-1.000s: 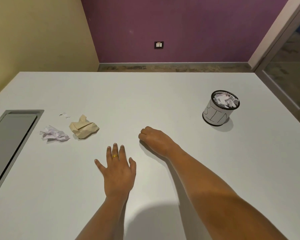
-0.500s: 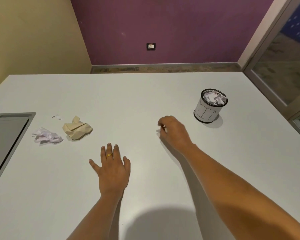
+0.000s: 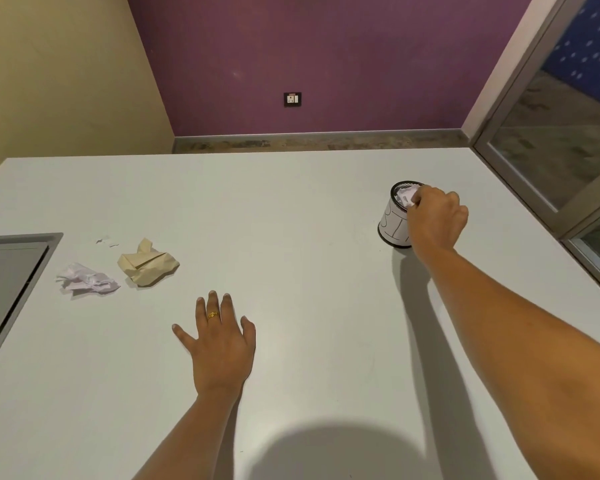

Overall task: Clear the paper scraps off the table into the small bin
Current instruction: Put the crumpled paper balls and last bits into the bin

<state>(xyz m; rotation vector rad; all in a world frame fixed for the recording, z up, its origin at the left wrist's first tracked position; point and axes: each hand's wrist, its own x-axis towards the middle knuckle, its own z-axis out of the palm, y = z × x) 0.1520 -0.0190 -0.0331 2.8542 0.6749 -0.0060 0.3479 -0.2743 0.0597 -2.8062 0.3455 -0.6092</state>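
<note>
The small bin [image 3: 392, 227], a black-rimmed cup with a white label, stands at the table's far right with white paper inside. My right hand [image 3: 437, 216] is over its rim, covering its right side, fingers pinched on a small white paper scrap [image 3: 408, 201] at the opening. My left hand [image 3: 220, 344] lies flat on the white table [image 3: 309, 271] with fingers spread, holding nothing. To the left lie a crumpled tan paper [image 3: 148, 263], a crumpled white paper [image 3: 87, 280] and tiny white bits [image 3: 106, 241].
A grey recessed panel [image 3: 7, 271] is set into the table at the left edge. A glass door frame [image 3: 551, 133] runs close along the table's right side. Yellow and purple walls stand beyond the far edge.
My right hand has travelled from the table's middle out to the right and now sits over the bin's rim. The left hand has stayed flat in place.
</note>
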